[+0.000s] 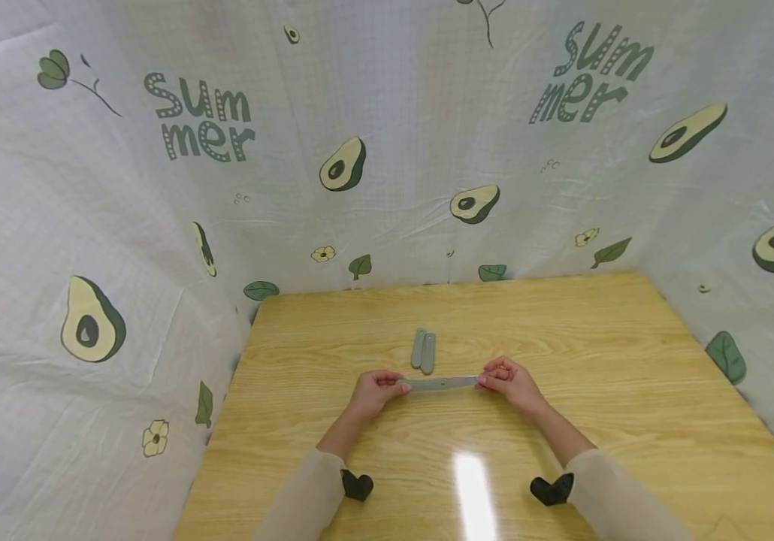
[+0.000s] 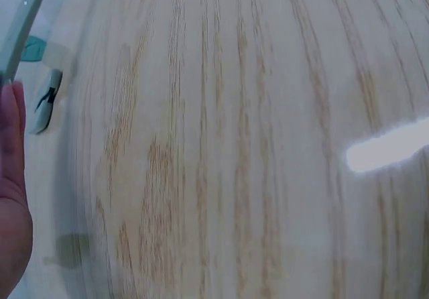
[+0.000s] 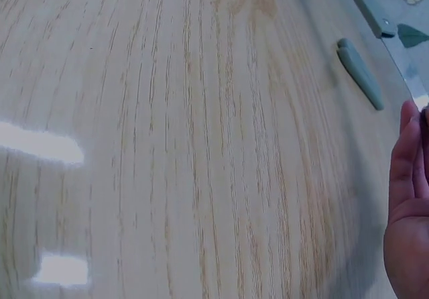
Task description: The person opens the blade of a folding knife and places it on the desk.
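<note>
An unfolded folding knife [image 1: 432,384] with a grey-green handle and a pale metal blade stretches between both hands, close over the table. My left hand [image 1: 375,392] pinches the handle's end between thumb and fingers. At the blade's far end, my right hand [image 1: 510,382] pinches the tip, hiding part of it. Just beyond the hands, two slim grey-green pieces [image 1: 428,353] that look like closed folding knives lie side by side on the table. The left wrist view shows the handle [image 2: 23,27] at its left edge; the right wrist view has the fingers [image 3: 404,158] at its right edge.
The wood-grain table [image 1: 563,330] carries a bright light reflection in front of the hands. A white cloth [image 1: 414,240] printed with avocados and leaves hangs along its back and sides. Black wrist mounts [image 1: 552,490] sit at the sleeves.
</note>
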Action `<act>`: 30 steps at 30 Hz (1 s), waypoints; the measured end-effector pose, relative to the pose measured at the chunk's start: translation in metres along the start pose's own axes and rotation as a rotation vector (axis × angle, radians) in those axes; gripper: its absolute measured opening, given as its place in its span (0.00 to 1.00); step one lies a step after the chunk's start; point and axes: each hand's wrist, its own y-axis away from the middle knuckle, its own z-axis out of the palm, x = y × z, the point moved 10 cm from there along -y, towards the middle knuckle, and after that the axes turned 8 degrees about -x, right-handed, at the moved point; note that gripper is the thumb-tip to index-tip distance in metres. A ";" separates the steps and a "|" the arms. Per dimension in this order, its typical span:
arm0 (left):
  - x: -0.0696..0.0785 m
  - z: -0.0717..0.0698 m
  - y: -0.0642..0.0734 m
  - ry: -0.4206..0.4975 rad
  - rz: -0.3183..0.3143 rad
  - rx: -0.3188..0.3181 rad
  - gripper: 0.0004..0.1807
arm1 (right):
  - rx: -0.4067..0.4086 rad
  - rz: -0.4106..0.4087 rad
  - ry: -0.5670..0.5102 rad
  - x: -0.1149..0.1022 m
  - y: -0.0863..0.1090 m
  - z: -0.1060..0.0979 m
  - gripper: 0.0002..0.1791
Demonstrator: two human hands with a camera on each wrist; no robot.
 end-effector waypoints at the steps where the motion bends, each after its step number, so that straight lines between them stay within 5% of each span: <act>1: -0.006 0.000 -0.003 0.009 -0.015 0.015 0.16 | 0.025 0.013 0.002 0.002 0.000 -0.002 0.22; 8: -0.028 -0.003 -0.012 0.164 -0.076 0.191 0.18 | 0.204 0.157 -0.035 0.017 -0.006 -0.009 0.32; 15: -0.035 -0.013 -0.001 -0.103 -0.185 0.405 0.17 | 0.365 0.254 -0.044 0.024 -0.009 -0.009 0.34; 22: -0.024 -0.012 0.001 -0.244 -0.144 0.451 0.16 | 0.414 0.277 0.057 0.021 -0.008 -0.012 0.33; 30: -0.018 -0.013 0.001 -0.226 -0.092 0.488 0.15 | 0.389 0.278 0.304 0.013 -0.011 -0.014 0.33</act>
